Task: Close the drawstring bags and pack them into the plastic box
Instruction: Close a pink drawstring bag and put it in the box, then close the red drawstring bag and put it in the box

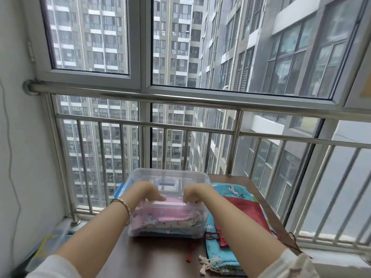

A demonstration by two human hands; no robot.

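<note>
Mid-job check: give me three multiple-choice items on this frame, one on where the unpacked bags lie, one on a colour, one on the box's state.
1. Where do the bags not yet packed lie?
A. on the table, right of the plastic box
B. left of the box
C. on the railing

2. What colour is the top bag inside the box?
A. black
B. pink
C. yellow

3. How does the box stand?
A. lidded
B. tipped on its side
C. upright and open, both hands in it

Answers:
1 A: the turquoise bag and the red bag lie stacked to the right of the box.
2 B: the pink bag shows through the clear wall.
3 C: no lid covers it, and the left hand and right hand reach in over the rim.
</note>
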